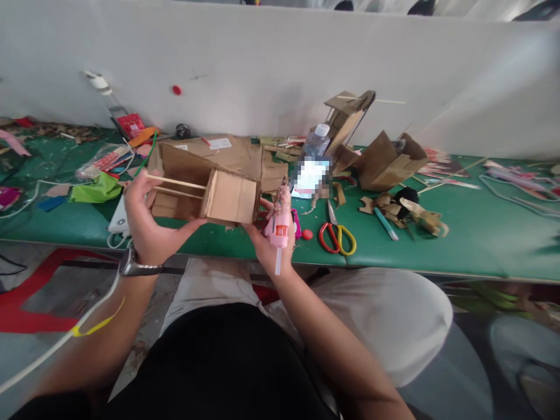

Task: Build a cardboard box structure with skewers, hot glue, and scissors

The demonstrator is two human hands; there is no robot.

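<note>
An open cardboard box with a covered compartment at its right end is held above the table's front edge. Two thin wooden sticks run lengthwise from that compartment toward my left hand. My left hand grips the box's left end, thumb along the lower side and fingertips by the ends of the sticks. At the other end, my right hand has a pink hot glue gun in its grasp, a clear glue stick poking out of its back. Fingers of this hand also touch the box's lower right corner, and some are hidden.
Red-and-yellow-handled scissors, a red cap and a light-blue cutter lie right of my hands on the green table. Behind are a phone, a plastic bottle and cardboard structures. A power strip lies left.
</note>
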